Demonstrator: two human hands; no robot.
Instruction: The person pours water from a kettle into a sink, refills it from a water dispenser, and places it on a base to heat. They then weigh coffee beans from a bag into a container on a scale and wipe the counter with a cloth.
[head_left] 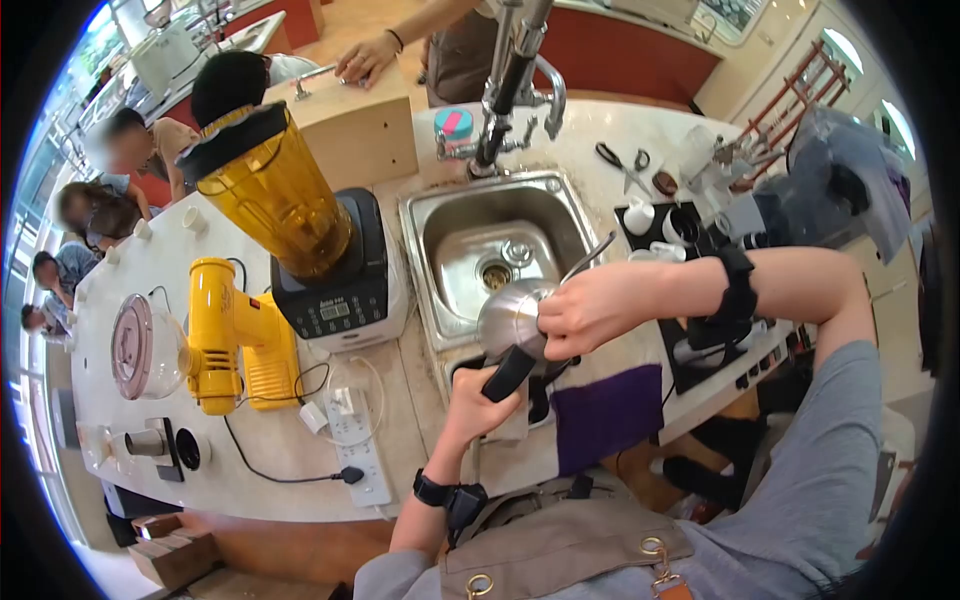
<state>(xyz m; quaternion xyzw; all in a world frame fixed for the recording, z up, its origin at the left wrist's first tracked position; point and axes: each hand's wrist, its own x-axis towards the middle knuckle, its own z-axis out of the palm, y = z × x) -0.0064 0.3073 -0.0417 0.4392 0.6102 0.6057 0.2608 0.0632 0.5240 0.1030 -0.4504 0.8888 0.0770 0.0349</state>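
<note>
A silver gooseneck kettle is over the near edge of the steel sink, its thin spout pointing to the upper right. My left hand is closed around the kettle's black handle. At the top of the kettle, the fingers of my right hand are pinched together on the lid; the knob is hidden behind them. A purple cloth hangs over the counter edge just below my right hand. Above the sink stands a chrome tap.
Left of the sink stand a blender with an amber jug, a yellow grinder and a power strip with cords. Scissors, a white jug and glassware lie to the right. Another person's hand rests on a wooden box.
</note>
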